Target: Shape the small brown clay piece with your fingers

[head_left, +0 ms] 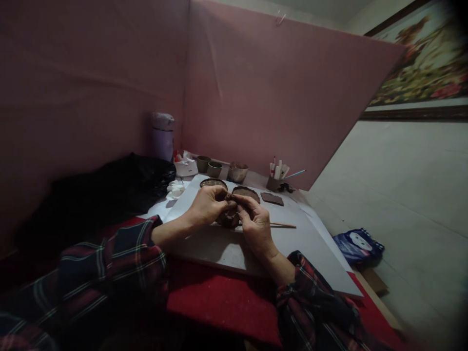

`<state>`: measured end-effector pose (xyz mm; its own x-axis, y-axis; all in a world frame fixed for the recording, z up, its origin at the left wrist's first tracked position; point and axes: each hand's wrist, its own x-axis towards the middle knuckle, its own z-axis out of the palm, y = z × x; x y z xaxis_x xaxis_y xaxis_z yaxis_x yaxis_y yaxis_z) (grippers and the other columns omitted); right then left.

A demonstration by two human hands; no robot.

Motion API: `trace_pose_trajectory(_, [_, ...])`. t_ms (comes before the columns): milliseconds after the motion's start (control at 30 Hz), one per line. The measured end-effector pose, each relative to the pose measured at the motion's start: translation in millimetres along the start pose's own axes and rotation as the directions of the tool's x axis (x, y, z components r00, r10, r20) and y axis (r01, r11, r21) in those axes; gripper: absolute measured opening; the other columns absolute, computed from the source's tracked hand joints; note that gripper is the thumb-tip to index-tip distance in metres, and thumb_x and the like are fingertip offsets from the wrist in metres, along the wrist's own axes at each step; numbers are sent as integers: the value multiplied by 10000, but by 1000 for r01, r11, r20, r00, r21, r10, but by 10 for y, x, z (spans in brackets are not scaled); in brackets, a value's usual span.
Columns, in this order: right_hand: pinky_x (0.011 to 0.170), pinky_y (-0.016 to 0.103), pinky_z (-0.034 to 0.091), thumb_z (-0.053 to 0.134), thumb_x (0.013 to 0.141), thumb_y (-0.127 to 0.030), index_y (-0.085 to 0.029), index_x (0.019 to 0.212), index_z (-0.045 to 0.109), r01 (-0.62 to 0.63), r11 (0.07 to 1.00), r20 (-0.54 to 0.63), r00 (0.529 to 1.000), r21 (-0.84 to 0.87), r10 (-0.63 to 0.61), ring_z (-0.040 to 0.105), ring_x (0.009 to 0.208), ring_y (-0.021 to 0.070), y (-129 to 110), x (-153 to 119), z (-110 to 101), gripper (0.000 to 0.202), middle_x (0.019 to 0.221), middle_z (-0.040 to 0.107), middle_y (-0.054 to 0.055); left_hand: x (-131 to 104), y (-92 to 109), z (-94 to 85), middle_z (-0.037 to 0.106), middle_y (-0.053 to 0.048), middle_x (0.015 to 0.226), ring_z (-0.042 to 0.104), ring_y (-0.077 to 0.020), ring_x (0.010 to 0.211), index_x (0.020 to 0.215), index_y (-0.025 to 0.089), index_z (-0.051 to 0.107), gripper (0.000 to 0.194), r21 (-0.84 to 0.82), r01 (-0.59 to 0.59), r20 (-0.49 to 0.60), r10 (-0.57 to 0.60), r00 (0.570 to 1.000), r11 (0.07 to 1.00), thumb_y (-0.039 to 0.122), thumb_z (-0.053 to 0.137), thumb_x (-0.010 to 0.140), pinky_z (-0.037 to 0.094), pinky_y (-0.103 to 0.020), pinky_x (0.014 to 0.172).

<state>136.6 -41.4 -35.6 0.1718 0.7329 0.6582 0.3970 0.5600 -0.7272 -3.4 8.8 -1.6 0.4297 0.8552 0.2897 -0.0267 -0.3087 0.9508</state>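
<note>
My left hand (207,205) and my right hand (255,219) meet over the white board (310,248), fingers closed on a small piece of brown clay (230,197). Just below the fingertips is a dark brown clay lump (229,218), partly covered by the hands; whether it is joined to the small piece I cannot tell. Behind the hands lie a round clay slab (246,194), a round dish (214,182) and a flat rectangular clay piece (272,199). A thin wooden stick (285,225) lies to the right of my right hand.
Small pots (215,169) and a stained bowl (237,172) line the back. A holder (273,183) with pens stands right of them. Crumpled tissue (175,189), a black bag (109,190) and a purple bottle (163,141) are on the left. A blue pouch (358,246) lies at right.
</note>
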Motion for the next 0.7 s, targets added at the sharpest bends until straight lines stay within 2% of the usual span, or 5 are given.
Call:
trace_pose_trajectory(133, [941, 360, 520, 571, 881, -296, -174, 1033, 703, -30, 999, -22, 999, 23, 31, 668, 1029, 200, -31, 1, -8, 236, 1069, 724, 86, 16, -23, 18, 657, -1, 596, 589, -98, 471, 844, 97, 679, 177, -148, 68, 39, -63, 997, 987, 209, 758, 731, 466, -190, 456])
trace_pose_trajectory(200, [936, 354, 521, 595, 880, -322, -176, 1049, 690, -42, 998, -30, 999, 39, 43, 667, 1020, 194, -36, 3, -9, 242, 1066, 720, 81, 20, -29, 13, 670, -22, 608, 596, -105, 464, 882, 87, 692, 295, -205, 74, 95, -55, 994, 976, 319, 795, 732, 470, -193, 448])
trace_pose_trajectory(300, [928, 345, 524, 629, 864, -313, -178, 1055, 679, -58, 996, -36, 997, 68, 61, 670, 999, 184, -32, 2, -6, 239, 1061, 716, 76, 19, -37, -9, 676, -68, 603, 620, -139, 468, 832, 75, 675, 441, -327, 158, 202, -94, 975, 932, 513, 714, 799, 504, -228, 454])
trace_pose_trajectory(467, [869, 323, 544, 634, 851, -288, -193, 1043, 674, -55, 995, -22, 998, 84, 57, 678, 961, 173, -32, -9, -6, 218, 1031, 726, 61, 20, -68, -46, 671, -48, 659, 634, -121, 497, 850, 81, 663, 244, -482, 300, 261, -192, 946, 823, 317, 723, 835, 519, -214, 487])
trace_pose_trajectory(700, [873, 347, 549, 661, 802, -291, -190, 1051, 648, -146, 976, -45, 987, 163, 155, 686, 952, 188, -16, -1, -9, 269, 1028, 723, 60, 35, -78, -68, 695, -43, 723, 671, -125, 572, 886, 83, 688, 220, -503, 325, 308, -185, 933, 801, 235, 792, 766, 562, -229, 544])
